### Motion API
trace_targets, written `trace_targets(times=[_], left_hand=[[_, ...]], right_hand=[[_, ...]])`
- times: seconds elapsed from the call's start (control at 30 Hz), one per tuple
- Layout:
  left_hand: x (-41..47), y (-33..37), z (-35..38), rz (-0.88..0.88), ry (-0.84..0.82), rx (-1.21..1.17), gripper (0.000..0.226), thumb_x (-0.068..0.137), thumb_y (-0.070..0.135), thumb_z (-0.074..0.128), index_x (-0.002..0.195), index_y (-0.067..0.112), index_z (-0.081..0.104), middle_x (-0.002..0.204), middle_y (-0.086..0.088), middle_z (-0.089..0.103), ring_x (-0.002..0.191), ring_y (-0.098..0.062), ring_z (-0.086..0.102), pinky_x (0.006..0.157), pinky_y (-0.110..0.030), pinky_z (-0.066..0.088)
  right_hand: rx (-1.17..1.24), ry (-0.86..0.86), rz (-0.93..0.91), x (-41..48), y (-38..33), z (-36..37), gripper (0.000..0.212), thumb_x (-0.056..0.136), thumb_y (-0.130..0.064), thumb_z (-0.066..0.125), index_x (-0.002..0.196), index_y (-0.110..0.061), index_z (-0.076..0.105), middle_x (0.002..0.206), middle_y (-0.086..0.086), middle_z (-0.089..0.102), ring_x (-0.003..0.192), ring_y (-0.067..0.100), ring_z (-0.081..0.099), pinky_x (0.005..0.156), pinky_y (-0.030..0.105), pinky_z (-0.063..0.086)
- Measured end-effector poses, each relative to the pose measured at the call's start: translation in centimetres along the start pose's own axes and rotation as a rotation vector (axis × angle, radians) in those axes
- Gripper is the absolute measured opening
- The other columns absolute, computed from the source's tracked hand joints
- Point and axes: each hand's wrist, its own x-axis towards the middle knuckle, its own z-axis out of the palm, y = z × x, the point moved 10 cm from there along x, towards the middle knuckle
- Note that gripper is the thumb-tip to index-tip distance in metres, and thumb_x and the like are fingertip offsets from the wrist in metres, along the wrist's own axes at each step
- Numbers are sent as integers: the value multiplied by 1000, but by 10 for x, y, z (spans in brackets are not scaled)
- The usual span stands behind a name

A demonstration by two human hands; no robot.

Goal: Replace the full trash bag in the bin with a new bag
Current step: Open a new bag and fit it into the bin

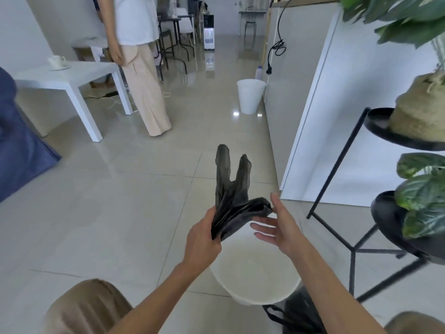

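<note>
Left hand: the left hand reaches forward from a bare forearm, raised over the white bin, palm turned inward
Left fingers: clenched round the lower end of the new black bag, which is bunched in the grip
Right hand: the right hand is held just right of the bag, palm facing left, forearm crossing over the bin's right rim
Right fingers: spread and released; the thumb tip touches or nearly touches the bag's right fold, and I cannot tell whether it pinches it
New bag: still folded and crumpled, held in the air above the bin's far rim; two handle loops stick upward and away from the hands, a third fold bends right toward the right hand
Bin: stands on the tiled floor directly under the hands, its inside bare and pale
Full bag: a dark bag lies on the floor just beside the bin's near side, partly hidden by the right forearm
Surroundings: a second white bin stands well apart by the wall; a black plant stand is at right; another person stands beside a white surface
</note>
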Motion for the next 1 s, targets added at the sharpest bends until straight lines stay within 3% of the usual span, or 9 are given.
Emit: trace_targets(times=[0.17, 0.27, 0.37, 0.53, 0.63, 0.73, 0.8, 0.9, 1.0], left_hand=[[-18, -19, 37, -232, -327, -307, 78, 68, 33, 90, 136, 36, 50, 112, 14, 72, 96, -2, 71, 79, -24, 60], [-12, -26, 38, -350, -324, -340, 67, 71, 65, 78, 129, 36, 61, 118, 16, 72, 107, -1, 67, 96, -29, 54], [-2, -27, 37, -456, -266, -392, 51, 80, 66, 70, 120, 34, 67, 112, 16, 73, 105, -4, 67, 92, -25, 53], [16, -45, 20, -575, -46, -377, 26, 91, 33, 72, 106, 13, 73, 101, -5, 77, 91, -23, 73, 87, -42, 60], [24, -47, 4, -603, 96, -445, 23, 96, 27, 66, 107, 8, 71, 99, -7, 74, 90, -26, 70, 83, -38, 59], [26, -49, 2, -629, 161, -513, 26, 97, 29, 65, 112, 8, 69, 103, -6, 72, 95, -27, 69, 89, -42, 58], [23, -49, 8, -636, 157, -519, 27, 97, 29, 65, 112, 7, 70, 102, -6, 74, 94, -27, 70, 89, -42, 59], [18, -44, 19, -625, 147, -541, 27, 96, 28, 67, 112, 6, 72, 100, -5, 74, 92, -25, 71, 87, -39, 59], [12, -37, 33, -595, 109, -521, 28, 95, 29, 68, 112, 6, 73, 96, -2, 74, 90, -23, 72, 87, -41, 60]], right_hand=[[-9, -25, 36, 3, 28, -15, 43, 86, 9, 55, 124, -9, 59, 105, 17, 71, 78, 28, 72, 65, 36, 59], [-10, -34, -21, 1, 27, -14, 56, 76, 21, 47, 121, -10, 62, 90, 16, 66, 63, 24, 63, 52, 30, 53], [-7, -85, -90, 3, 22, -10, 62, 73, 24, 43, 119, -12, 62, 92, 15, 68, 72, 25, 65, 56, 32, 52], [-287, 16, -299, 9, 18, -22, 64, 71, 22, 42, 109, -26, 62, 96, 7, 67, 80, 24, 61, 63, 30, 50], [-749, 131, -443, 16, 31, -26, 51, 76, 13, 48, 112, -21, 62, 107, 6, 66, 99, 26, 60, 75, 11, 44], [-1238, 37, -191, 40, 86, -21, 67, 87, -12, 56, 149, -29, 35, 144, 6, 47, 130, 32, 46, 109, 37, 40], [-1410, 40, -86, 44, 102, -24, 70, 89, -23, 60, 149, -36, 27, 153, 6, 31, 136, 35, 37, 113, 47, 36], [-1434, 64, -133, 40, 82, -21, 60, 96, -36, 56, 150, -32, 29, 165, 8, 14, 147, 35, 25, 117, 49, 27], [-1022, 40, -291, 25, 41, -5, 54, 98, -48, 51, 145, -23, 45, 150, 4, 49, 128, 23, 54, 111, 41, 42]])
